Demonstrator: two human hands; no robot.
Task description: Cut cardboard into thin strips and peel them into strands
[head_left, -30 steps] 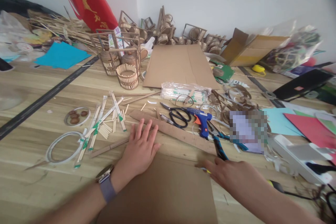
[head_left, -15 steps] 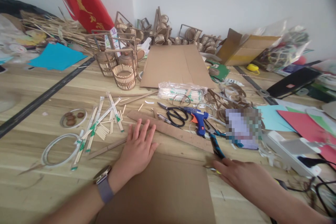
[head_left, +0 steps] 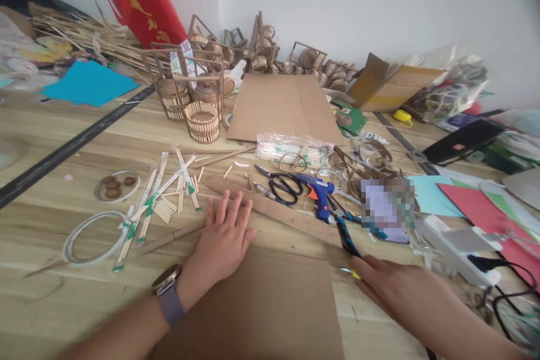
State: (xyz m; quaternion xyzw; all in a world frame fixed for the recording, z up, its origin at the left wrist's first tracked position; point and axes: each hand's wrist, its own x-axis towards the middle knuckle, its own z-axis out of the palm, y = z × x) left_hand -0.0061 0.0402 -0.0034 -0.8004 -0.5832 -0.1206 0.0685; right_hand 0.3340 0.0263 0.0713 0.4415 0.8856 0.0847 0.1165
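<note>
the left hand point(head_left: 225, 244) lies palm down with its fingers loosely spread, fingertips on the strip point(head_left: 291, 216), gripping nothing. the right hand point(head_left: 386, 278) is curled around what looks like a cutter point(head_left: 355, 274); only its blade and yellow tip stick out, so how firmly it is held i cannot tell. the strip slants across the table just beyond the board point(head_left: 261, 304), which sits partly under the left wrist. the blade is just beside the board's right edge; if the strip or board were cut with only light fingertip pressure, either could slide or twist and the line would wander. a slip toward the left could also bring the edge near those bare fingers. the pliers point(head_left: 348, 239) have a handle right by the right knuckles and could snag them. further out, the glue gun point(head_left: 323, 199) and scissors point(head_left: 284, 188) crowd the strip's far side, so a wide sweep could knock them.
</note>
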